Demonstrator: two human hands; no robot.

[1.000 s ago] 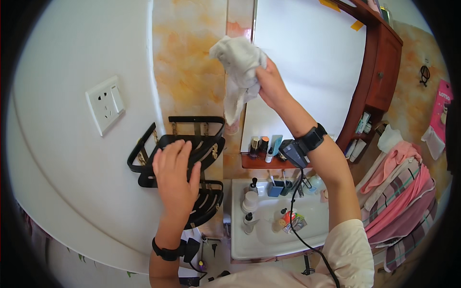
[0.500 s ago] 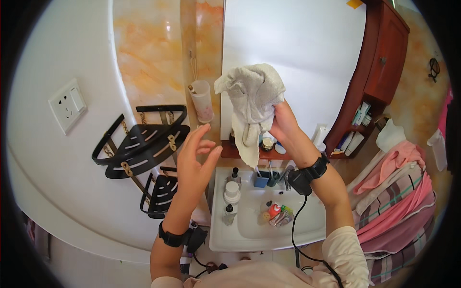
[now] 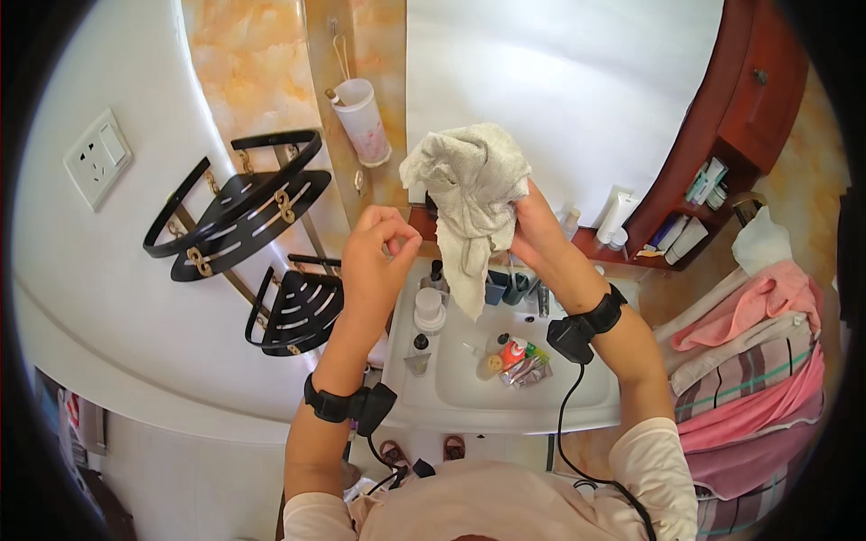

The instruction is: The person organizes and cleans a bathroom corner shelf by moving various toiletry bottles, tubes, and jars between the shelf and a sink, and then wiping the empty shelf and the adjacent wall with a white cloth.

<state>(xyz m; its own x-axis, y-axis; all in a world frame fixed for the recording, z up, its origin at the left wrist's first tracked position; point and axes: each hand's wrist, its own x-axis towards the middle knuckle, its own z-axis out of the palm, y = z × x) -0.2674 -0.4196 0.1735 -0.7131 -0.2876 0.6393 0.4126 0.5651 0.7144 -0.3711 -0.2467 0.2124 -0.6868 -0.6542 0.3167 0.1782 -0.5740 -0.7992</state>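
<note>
A crumpled pale grey-white cloth (image 3: 474,176) hangs in front of the mirror, one corner trailing down over the sink. My right hand (image 3: 539,227) grips it from the right side; the cloth hides part of those fingers. To the left of the cloth, apart from it, my left hand (image 3: 379,257) is raised with its fingers curled in toward the thumb. Nothing shows in that hand. Below both hands is the white sink (image 3: 451,410), with a clump of small tubes and bottles (image 3: 520,361) in its basin.
Black corner racks (image 3: 244,207) are on the left wall, near a hanging white cup (image 3: 365,122). Pump bottles (image 3: 429,311) stand on the sink's left rim. A red-brown cabinet (image 3: 758,99) edges the mirror (image 3: 559,108). Pink and striped towels (image 3: 749,379) hang at right.
My left hand has gone from spread fingers to curled ones. The cloth stays in my right hand, nearly in place. The view has shifted, so the sink and racks sit higher.
</note>
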